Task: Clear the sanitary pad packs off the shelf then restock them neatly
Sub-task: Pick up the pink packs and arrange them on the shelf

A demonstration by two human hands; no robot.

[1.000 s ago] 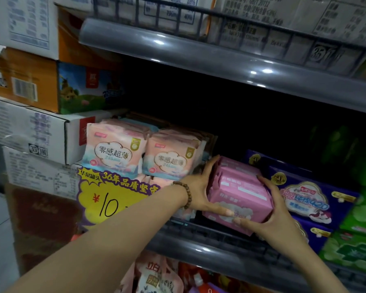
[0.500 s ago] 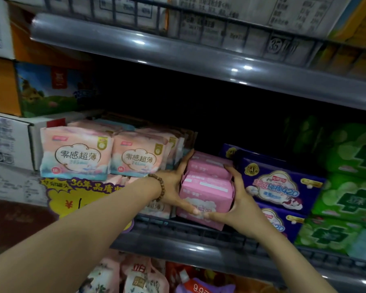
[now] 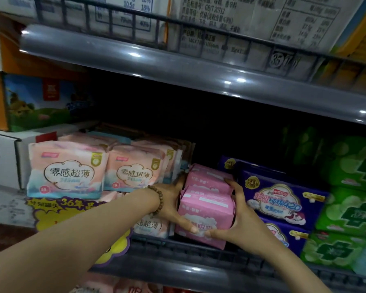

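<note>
Stack of pink pad packs [image 3: 205, 210]: our L hand [image 3: 173, 206] grips its 9 o'clock side, R hand [image 3: 241, 216] its 3, fingers curled round; purple packs [image 3: 279, 201] just beside at 3.

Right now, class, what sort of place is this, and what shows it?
Probably a shop aisle: grey metal shelves hold rows of pale pink sanitary pad packs and purple plastic packs, plus a yellow promotional sign.

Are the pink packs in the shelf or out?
In. The pink packs stand between peach packs and purple packs, lower edge at the front rail.
</note>
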